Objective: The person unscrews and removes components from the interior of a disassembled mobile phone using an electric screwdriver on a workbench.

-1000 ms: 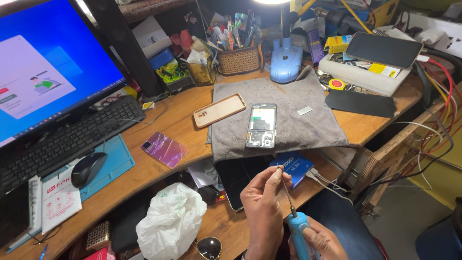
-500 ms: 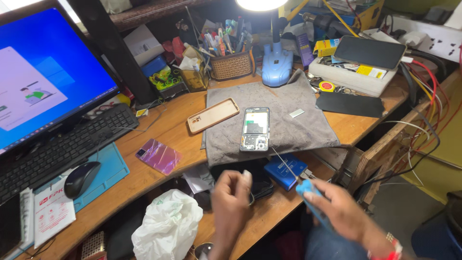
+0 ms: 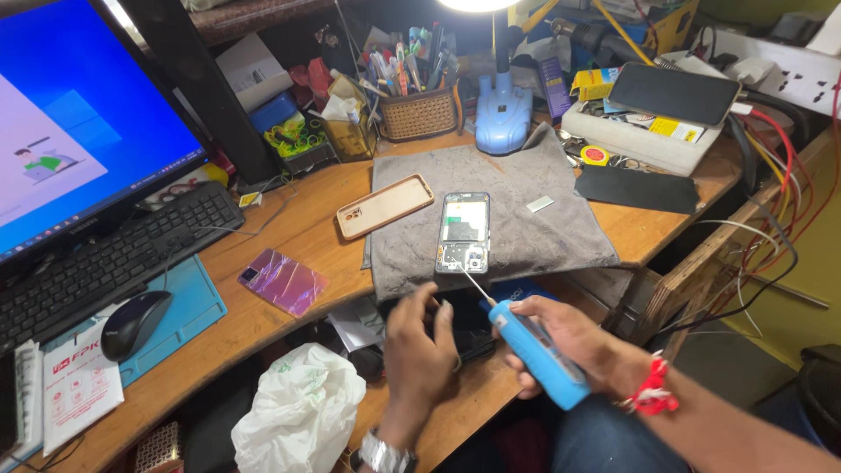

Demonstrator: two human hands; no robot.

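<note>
Working view (head camera): looking down on a cluttered wooden bench (image 3: 307,232) under a lamp, one view only.
Right hand: the right hand (image 3: 569,337) has its fingers closed around a blue electric screwdriver (image 3: 536,355), whose thin bit slants up and left toward the phone.
Bit tip: it sits at or just off the near edge of the opened phone (image 3: 462,232); whether it is seated in a screw cannot be told.
Left hand: the left hand (image 3: 420,350) hovers just left of the screwdriver, fingers loosely curled and holding nothing that shows.
Phone's place: back cover off, lying flat near the middle of a grey cloth (image 3: 526,219), its near end toward the person.
Beside it: a tan phone case (image 3: 385,206) lies on the cloth's left edge; a shiny purple back panel (image 3: 283,281) rests on the bare wood further left.
Far side: a woven pen basket (image 3: 420,112) and a blue lamp base (image 3: 503,118).
Left side: monitor (image 3: 79,131), keyboard (image 3: 114,263) and mouse (image 3: 136,324).
Doing it well: a judgement only, but the bit should stand square in the screw head with light pressure, and the free hand should steady the phone so it cannot slide on the cloth.
</note>
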